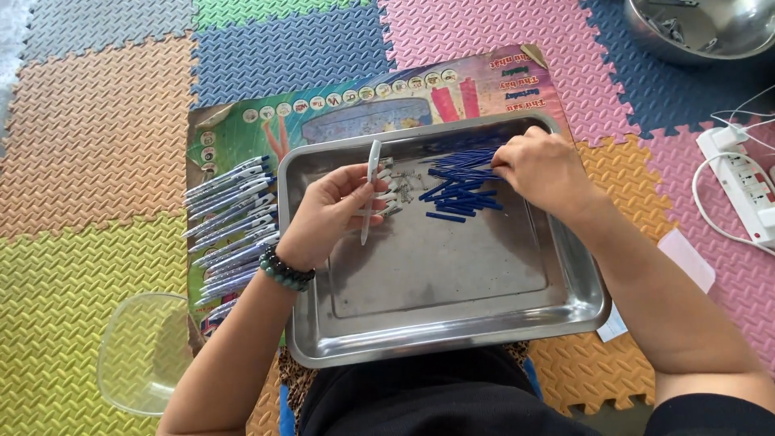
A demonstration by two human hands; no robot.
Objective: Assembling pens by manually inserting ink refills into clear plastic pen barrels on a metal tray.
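A steel tray [452,315] lies in front of me on a colourful printed sheet. My left hand [327,214], with a green bead bracelet at the wrist, holds a white pen barrel [370,190] upright over the tray's left part. My right hand [541,165] rests on a heap of blue pen refills [460,190] at the tray's far side, fingers pinching among them. Small silvery pen parts [400,190] lie between the two hands.
A row of assembled white and blue pens [230,226] lies left of the tray. A clear plastic bowl [145,351] sits near left. A steel bowl [702,28] stands far right, with a white power strip [743,182] and cables on the foam mat.
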